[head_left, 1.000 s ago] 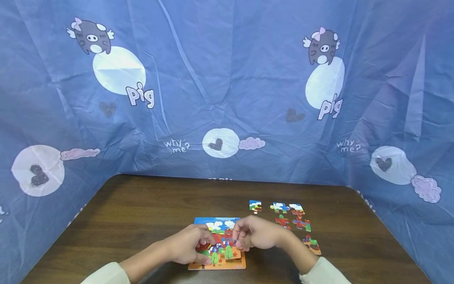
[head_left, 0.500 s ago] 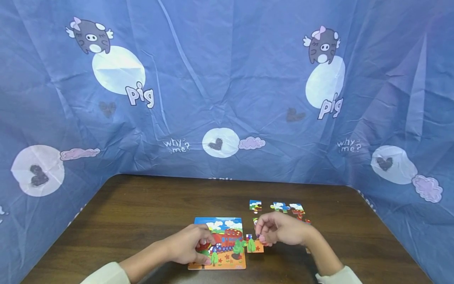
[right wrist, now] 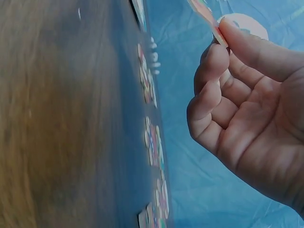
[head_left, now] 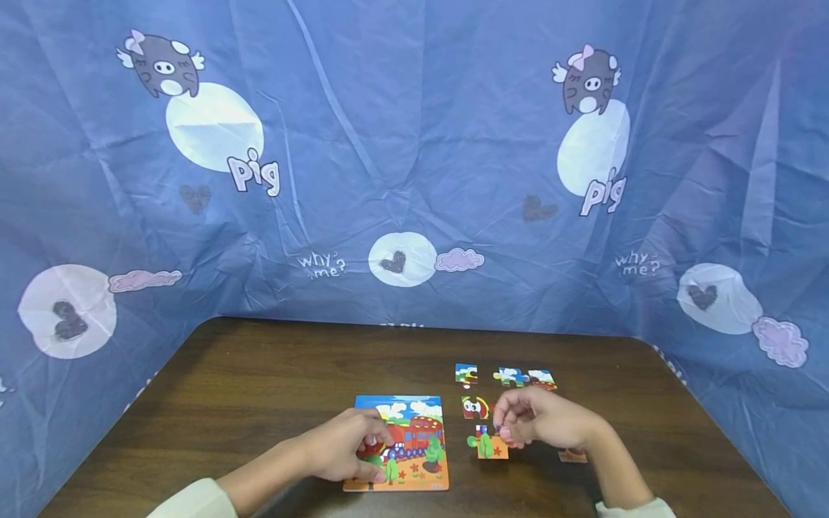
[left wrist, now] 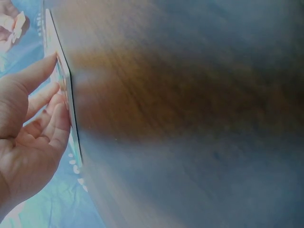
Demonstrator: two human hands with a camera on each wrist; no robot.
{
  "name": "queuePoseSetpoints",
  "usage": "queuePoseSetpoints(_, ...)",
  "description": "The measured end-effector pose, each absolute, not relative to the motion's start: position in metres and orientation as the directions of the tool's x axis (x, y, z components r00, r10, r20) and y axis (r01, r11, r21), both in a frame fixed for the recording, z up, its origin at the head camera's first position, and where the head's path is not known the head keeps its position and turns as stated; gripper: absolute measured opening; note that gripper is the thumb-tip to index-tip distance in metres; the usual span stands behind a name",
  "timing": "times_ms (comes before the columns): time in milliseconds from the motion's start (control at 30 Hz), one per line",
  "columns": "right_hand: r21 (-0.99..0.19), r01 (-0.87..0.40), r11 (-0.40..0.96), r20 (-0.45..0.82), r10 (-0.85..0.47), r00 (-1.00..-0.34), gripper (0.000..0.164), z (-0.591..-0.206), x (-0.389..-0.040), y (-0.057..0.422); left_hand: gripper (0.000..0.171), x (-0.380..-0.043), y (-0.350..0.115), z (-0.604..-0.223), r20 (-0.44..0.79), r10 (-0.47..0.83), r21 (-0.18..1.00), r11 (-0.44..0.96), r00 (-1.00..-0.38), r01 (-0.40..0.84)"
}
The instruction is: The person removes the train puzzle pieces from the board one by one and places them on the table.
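My right hand (head_left: 540, 421) pinches a jigsaw piece (head_left: 494, 447) printed with a green tree and orange ground, thumb against forefinger. In the right wrist view the piece (right wrist: 206, 16) is raised off the table, its face turned away from the palm. To the left lies a puzzle board (head_left: 414, 478) with a red train picture. On its left part rests my left hand (head_left: 343, 444), thumb near the front and fingers further back, covering some of the picture. The left wrist view has the left hand's (left wrist: 38, 114) fingertips touching the board (left wrist: 71, 104) close to its edge.
Loose jigsaw pieces lie at the back right: one with blue and green (head_left: 466, 374), a cloud piece (head_left: 510, 376) and one beside it (head_left: 541, 377). Nearer is a piece with eyes (head_left: 475, 407). An orange piece (head_left: 573, 456) shows partly behind the right arm. A blue cloth (head_left: 414, 180) surrounds the table (head_left: 291, 360).
My right hand has moved right, off the board, with the tree piece still pinched. The board's right side and the eyes piece have come into view. The left hand stays put.
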State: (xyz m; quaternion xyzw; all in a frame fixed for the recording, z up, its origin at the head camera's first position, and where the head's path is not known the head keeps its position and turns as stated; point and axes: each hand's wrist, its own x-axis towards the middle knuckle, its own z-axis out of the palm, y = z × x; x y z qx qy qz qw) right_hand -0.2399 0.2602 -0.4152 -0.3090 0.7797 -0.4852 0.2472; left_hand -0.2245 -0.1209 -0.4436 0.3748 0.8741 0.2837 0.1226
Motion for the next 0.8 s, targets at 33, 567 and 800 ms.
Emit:
queuePoseSetpoints(33,-0.906,-0.247,0.344,-0.086,-0.72,-0.689,0.012,-0.416,-0.241,0.263,0.034,-0.224,-0.121,-0.444,-0.001,0.725,0.587,0.558,-0.689,0.587)
queuePoseSetpoints(567,-0.883,-0.243,0.402,-0.086,-0.647,-0.757,0.014,-0.425,-0.249,0.302,0.037,-0.224,-0.122,-0.443,-0.012,0.717,0.572,0.576,-0.697,0.583)
queuePoseSetpoints(800,-0.894,-0.192,0.405,-0.119,-0.628,-0.769,0.014,-0.431,-0.251,0.314,0.037,-0.224,-0.122,-0.443,-0.011,0.721,0.579,0.569,-0.693,0.583)
